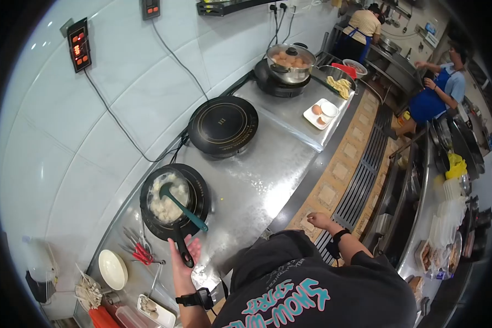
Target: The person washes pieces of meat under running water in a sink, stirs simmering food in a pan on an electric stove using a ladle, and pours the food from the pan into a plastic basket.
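Note:
My left hand (186,256) is at the black handle of a frying pan (145,197), its fingers spread and the handle lying across the palm. Pale, lumpy food (165,209) fills the pan, which rests on a round black induction cooker (200,188). A green spatula (183,209) leans in the food, its handle sticking out over the pan's edge toward me. Away from the counter, over the floor side, my right hand (318,220) hangs with its fingers curled; whether anything is in them is too small to tell.
A second black cooker (223,126) stands further along the steel counter, then a lidded pot of eggs (291,61) and a white tray (313,119). Near the pan are a white bowl (113,270) and red-handled scissors (142,254). Two people work at the far right.

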